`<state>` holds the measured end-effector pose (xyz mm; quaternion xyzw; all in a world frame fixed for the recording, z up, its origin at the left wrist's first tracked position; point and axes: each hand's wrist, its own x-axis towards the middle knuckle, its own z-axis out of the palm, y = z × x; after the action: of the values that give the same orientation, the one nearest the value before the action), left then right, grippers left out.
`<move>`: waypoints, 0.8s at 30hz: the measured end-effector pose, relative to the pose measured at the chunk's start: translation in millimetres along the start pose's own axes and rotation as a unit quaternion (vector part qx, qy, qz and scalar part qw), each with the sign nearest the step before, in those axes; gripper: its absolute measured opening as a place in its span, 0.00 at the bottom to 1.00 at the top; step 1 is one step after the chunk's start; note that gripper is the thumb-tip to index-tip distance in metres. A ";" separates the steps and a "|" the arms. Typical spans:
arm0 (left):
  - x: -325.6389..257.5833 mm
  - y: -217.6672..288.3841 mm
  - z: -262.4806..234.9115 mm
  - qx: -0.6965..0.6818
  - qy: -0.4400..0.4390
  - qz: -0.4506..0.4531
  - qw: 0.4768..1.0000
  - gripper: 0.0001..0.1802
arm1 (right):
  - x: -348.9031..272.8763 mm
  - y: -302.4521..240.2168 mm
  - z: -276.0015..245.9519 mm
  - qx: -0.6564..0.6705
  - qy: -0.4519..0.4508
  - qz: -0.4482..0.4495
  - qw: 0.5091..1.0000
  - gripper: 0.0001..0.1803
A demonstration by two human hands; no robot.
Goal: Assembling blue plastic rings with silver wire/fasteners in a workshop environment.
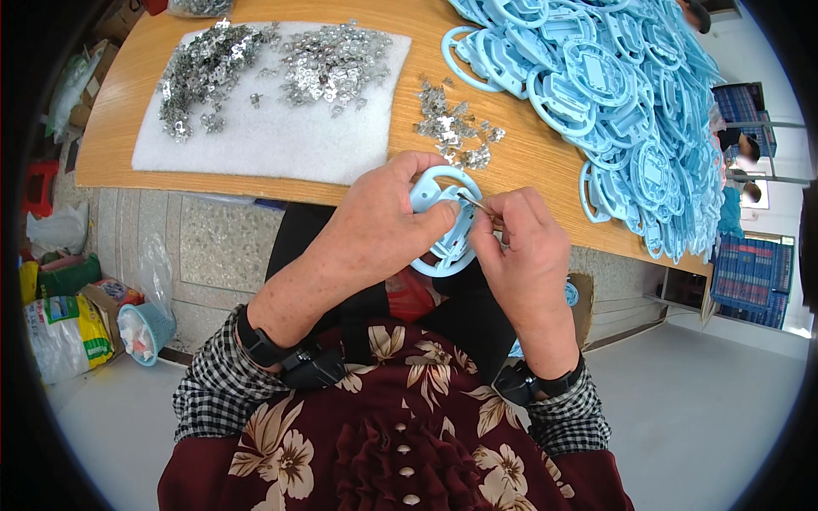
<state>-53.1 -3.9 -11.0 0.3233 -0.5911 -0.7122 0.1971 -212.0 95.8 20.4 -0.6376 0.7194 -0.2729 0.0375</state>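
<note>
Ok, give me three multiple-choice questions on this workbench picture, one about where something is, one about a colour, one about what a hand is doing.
1. Where does the heap of plastic frames lie?
A. far right of the wooden table
B. on the floor
C. on the white pad

2. What colour is the round plastic frame in hand?
A. red
B. light blue
C. green

3. What does the right hand do?
A. rests flat and open
B. pinches a small metal clip at the frame
C. lifts the pad

Answers: A, the heap fills the table's far right; B, the frame is pale blue; B, the fingertips close on the clip while the left hand holds the frame.
</note>
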 end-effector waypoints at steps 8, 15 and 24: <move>2.8 -10.5 0.0 0.033 0.009 0.030 0.999 0.27 | -9.3 8.3 -2.2 0.044 -0.003 -0.059 0.997 0.16; 0.5 -4.0 -3.5 0.074 0.012 0.024 0.997 0.27 | -14.9 19.5 2.0 0.115 0.065 0.019 0.991 0.17; -16.4 2.4 -5.3 -0.094 -0.028 0.046 0.994 0.29 | -14.8 16.1 -9.5 0.587 -0.145 0.315 0.732 0.16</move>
<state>-38.0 2.7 -5.4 0.2557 -0.5411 -0.7634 0.2430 -227.5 113.6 17.0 -0.2580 0.5615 -0.5175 0.5919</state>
